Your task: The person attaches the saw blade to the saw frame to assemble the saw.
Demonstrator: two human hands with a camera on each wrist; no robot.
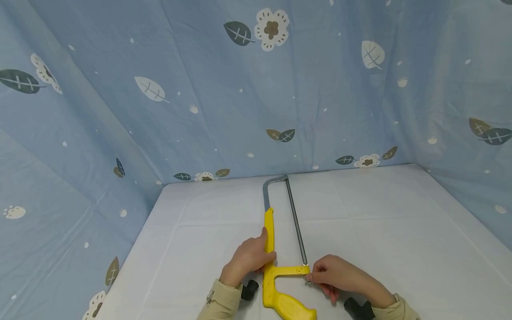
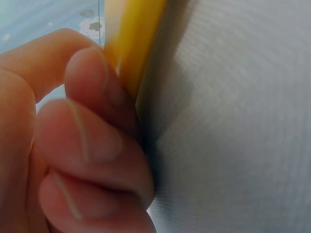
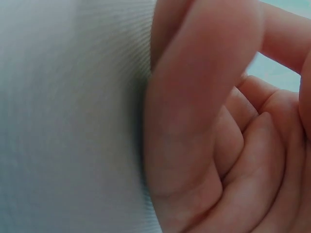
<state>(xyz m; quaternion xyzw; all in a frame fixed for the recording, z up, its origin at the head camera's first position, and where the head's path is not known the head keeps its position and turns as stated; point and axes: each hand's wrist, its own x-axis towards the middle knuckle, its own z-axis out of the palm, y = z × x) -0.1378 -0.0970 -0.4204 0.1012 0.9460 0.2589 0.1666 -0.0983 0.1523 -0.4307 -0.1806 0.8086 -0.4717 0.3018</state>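
A hacksaw (image 1: 269, 222) with a yellow handle and a grey front bow lies on the white tabletop, its handle toward me. My left hand (image 1: 250, 255) grips the yellow spine from the left; the left wrist view shows curled fingers (image 2: 97, 141) against the yellow edge. At the near end of the blade (image 1: 296, 222), my right hand (image 1: 338, 273) pinches the small metal wing nut (image 1: 307, 282) below the yellow arm. In the right wrist view only curled fingers (image 3: 189, 111) beside the cloth appear; the nut is hidden there.
A white cloth (image 1: 384, 231) covers the table. Blue curtains (image 1: 212, 111) with leaf and flower prints stand behind it and along both sides. Black wrist devices (image 1: 250, 290) sit at both sleeves, close to the saw handle.
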